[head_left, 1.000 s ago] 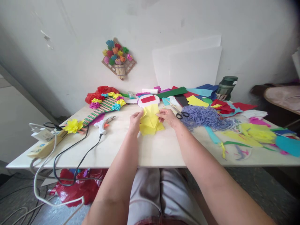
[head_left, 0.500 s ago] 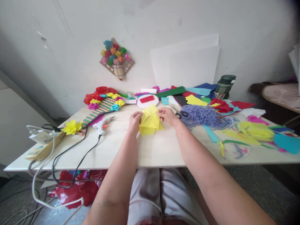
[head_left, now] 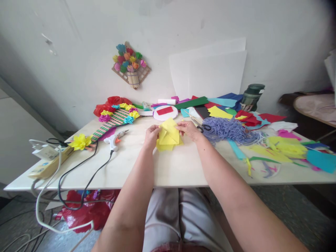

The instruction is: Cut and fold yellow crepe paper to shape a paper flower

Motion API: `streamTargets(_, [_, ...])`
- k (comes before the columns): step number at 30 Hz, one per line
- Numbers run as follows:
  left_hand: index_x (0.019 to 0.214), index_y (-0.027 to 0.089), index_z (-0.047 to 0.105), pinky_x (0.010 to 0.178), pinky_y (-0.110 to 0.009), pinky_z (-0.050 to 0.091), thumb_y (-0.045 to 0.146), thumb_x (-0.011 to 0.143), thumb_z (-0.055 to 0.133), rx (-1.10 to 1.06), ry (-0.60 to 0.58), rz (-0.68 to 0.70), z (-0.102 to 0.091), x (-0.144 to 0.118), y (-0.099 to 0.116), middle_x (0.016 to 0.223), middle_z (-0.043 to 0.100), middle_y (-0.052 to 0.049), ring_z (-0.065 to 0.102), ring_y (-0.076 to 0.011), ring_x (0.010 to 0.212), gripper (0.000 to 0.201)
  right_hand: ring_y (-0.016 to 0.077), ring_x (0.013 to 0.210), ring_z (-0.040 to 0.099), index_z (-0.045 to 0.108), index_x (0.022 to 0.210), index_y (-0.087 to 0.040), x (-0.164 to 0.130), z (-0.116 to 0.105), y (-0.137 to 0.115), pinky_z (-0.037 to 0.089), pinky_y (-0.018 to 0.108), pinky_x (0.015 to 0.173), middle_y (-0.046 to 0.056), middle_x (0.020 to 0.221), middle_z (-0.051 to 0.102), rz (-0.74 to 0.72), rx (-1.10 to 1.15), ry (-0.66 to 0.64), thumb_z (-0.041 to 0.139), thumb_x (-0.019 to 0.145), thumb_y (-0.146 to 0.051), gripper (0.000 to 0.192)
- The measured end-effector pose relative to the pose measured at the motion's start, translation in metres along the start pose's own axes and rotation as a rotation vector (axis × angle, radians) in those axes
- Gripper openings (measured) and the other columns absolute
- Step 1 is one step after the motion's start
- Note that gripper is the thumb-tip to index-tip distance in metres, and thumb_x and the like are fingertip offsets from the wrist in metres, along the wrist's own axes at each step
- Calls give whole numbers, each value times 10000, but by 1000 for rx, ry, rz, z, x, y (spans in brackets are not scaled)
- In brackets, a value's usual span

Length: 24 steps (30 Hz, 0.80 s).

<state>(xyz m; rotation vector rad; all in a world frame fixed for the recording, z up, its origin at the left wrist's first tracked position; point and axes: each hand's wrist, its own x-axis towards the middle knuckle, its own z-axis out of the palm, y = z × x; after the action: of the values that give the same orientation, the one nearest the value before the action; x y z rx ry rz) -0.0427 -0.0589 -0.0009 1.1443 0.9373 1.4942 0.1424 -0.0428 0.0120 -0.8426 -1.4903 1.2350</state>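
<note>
Yellow crepe paper (head_left: 169, 134), creased and in overlapping layers, is held up over the table between my two hands. My left hand (head_left: 152, 135) pinches its left edge. On the opposite edge, my right hand (head_left: 188, 129) grips the paper between thumb and fingers. Just beyond the paper lies a white oval disc (head_left: 172, 115) with a red rectangle (head_left: 165, 111) on it. Black-handled scissors (head_left: 203, 127) rest close to my right hand, beside a heap of purple yarn (head_left: 228, 130).
A white glue gun (head_left: 112, 141) lies left, its cord running over the table edge near a power strip (head_left: 51, 163). Behind it is a striped fan-like piece (head_left: 112, 122) with paper flowers. Coloured paper scraps (head_left: 286, 148) and a dark bottle (head_left: 252, 97) are on the right.
The yellow paper's upper layer has shifted and folded slightly between my fingers. Both hands stay almost in the same place.
</note>
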Motion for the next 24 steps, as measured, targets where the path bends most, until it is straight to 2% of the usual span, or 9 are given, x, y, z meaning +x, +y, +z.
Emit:
streamTargets(7, [737, 136, 562, 397, -164, 288, 208, 560, 591, 4, -15, -24, 2, -6, 8, 505, 516, 33, 435, -50, 403, 193, 46, 362, 405, 666, 751, -136, 0, -1, 0, 317, 188, 350, -17, 527, 584, -1, 8, -12, 664, 554, -252, 229])
streamTargets(13, [722, 136, 565, 387, -165, 275, 198, 546, 593, -10, -12, -36, 3, -6, 8, 480, 503, 36, 415, -46, 387, 189, 53, 368, 418, 677, 799, -129, 1, -2, 3, 327, 202, 367, -11, 533, 587, -22, 20, 3, 647, 561, -235, 262])
streamTargets(24, [731, 139, 557, 382, -160, 255, 183, 550, 594, -51, -28, -27, 2, -5, 7, 444, 451, 55, 378, -38, 369, 190, 60, 371, 417, 689, 767, -128, 1, -2, 3, 319, 208, 376, -14, 490, 563, -62, 37, 5, 609, 570, -198, 224])
